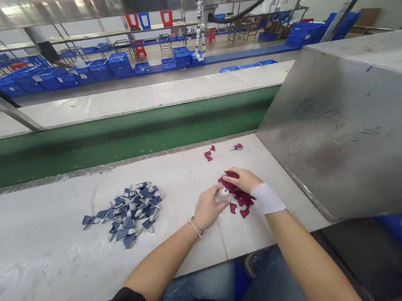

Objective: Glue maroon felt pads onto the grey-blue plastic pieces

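Left hand: my left hand (209, 206) is closed around a small white object (223, 194), its top showing between thumb and fingers; blur hides its exact form.
Right hand: my right hand (246, 180) rests over the red pieces (244, 199), fingers bent down at the heap's far edge; I cannot tell whether they pinch one.
Wrists: a thin bracelet (196, 227) on my left, a white mesh band (268, 198) on my right.
Red heap: under and beside my right hand, just right of the white object.
Beyond the heap: a few loose red scraps (208, 156) and, to their right, one red-and-grey piece (237, 147).
Blue pile: blue-and-grey parts (128, 213) heaped on the white table (55, 271), well left of my hands.
Edges: a green strip (131, 138) behind, a metal panel (357, 129) at right.
Background: blue bins (120, 64).
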Available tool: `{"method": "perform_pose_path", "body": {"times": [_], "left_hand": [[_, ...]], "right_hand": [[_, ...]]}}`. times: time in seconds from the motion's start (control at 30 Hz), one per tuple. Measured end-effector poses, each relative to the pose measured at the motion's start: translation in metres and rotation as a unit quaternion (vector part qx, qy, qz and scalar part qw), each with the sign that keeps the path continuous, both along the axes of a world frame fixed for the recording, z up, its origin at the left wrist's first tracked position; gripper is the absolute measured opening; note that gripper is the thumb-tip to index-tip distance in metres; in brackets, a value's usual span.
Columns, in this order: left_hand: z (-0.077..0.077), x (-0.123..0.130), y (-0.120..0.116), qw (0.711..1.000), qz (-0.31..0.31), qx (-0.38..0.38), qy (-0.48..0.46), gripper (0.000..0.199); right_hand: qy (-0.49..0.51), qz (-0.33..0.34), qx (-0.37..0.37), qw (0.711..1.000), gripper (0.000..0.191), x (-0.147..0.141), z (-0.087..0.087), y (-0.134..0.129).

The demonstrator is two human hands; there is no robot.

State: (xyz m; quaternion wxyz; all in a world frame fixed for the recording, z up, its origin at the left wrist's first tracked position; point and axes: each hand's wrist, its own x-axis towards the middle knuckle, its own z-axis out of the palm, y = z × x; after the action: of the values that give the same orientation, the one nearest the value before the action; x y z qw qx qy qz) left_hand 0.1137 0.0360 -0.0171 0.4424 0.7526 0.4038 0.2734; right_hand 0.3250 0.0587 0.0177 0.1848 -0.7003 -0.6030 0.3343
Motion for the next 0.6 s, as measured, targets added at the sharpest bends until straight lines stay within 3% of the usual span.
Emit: {"method": "perform_pose_path", "body": {"times": [0.07,0.17,0.27,0.33,0.43,0.5,0.6], "left_hand": [[0.000,-0.002,-0.004,1.000,-0.017,0.001,-0.008,0.036],[0.001,-0.006,-0.009,0.999,-0.039,0.010,-0.003,0.035],[0.002,-0.009,-0.015,0.998,-0.059,0.023,0.009,0.038],[0.002,-0.010,-0.021,0.997,-0.064,0.032,0.019,0.038],[0.002,-0.020,-0.032,0.996,-0.052,0.054,0.040,0.056],[0.005,-0.040,-0.041,0.995,-0.030,0.075,0.063,0.070],[0.014,-0.087,-0.062,0.986,0.046,0.110,0.113,0.053]], "right_hand": [[-0.038,0.017,0.014,0.999,0.035,0.006,0.007,-0.007],[-0.105,0.015,0.045,0.993,0.039,0.010,0.012,-0.046],[-0.178,0.009,0.059,0.982,0.051,-0.005,-0.001,-0.086],[-0.209,0.020,0.060,0.976,0.055,-0.017,-0.016,-0.100],[-0.243,0.035,0.065,0.967,0.055,-0.019,-0.031,-0.100],[-0.253,0.053,0.070,0.963,0.054,-0.009,-0.032,-0.094],[-0.251,0.094,0.086,0.960,0.054,0.007,-0.025,-0.084]]}}
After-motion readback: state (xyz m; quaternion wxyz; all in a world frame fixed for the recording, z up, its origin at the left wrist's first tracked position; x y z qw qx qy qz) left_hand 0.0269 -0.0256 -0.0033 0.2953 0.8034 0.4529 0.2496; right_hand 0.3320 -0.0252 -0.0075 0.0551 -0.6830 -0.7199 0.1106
